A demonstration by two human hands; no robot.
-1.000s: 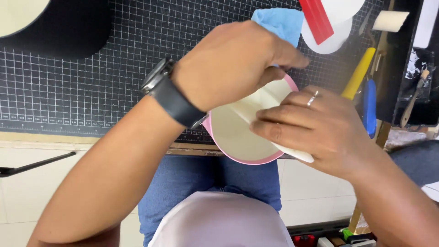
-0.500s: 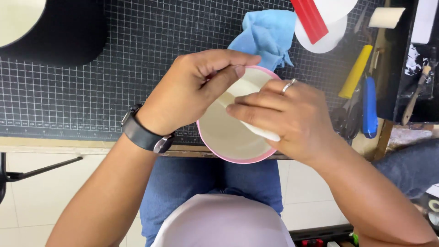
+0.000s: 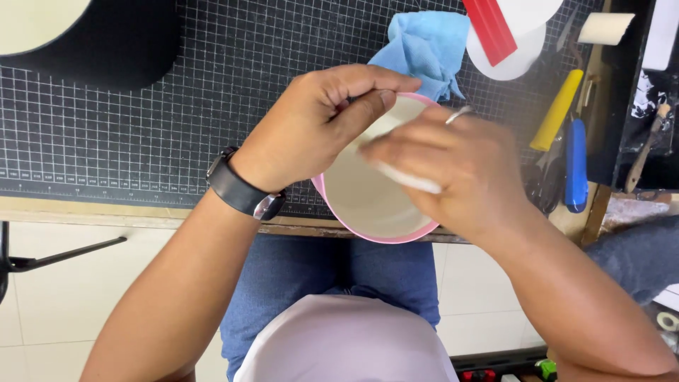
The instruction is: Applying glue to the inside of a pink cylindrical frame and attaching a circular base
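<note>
Pink-rimmed bowl (image 3: 368,205) sits at the near edge of the mat (image 3: 141,106), partly over the table's border, with both hands on it. Left hand (image 3: 318,127), a black watch (image 3: 244,192) on its wrist, curls over the far rim with thumb and fingers pinched on a pale sheet (image 3: 385,124) (paper or film, hard to say); right hand (image 3: 453,170), blurred, presses a white strip (image 3: 410,182) into the bowl. Just behind lies a blue cloth (image 3: 428,46), and well right a yellow tool (image 3: 559,110) and blue tool (image 3: 576,166).
</note>
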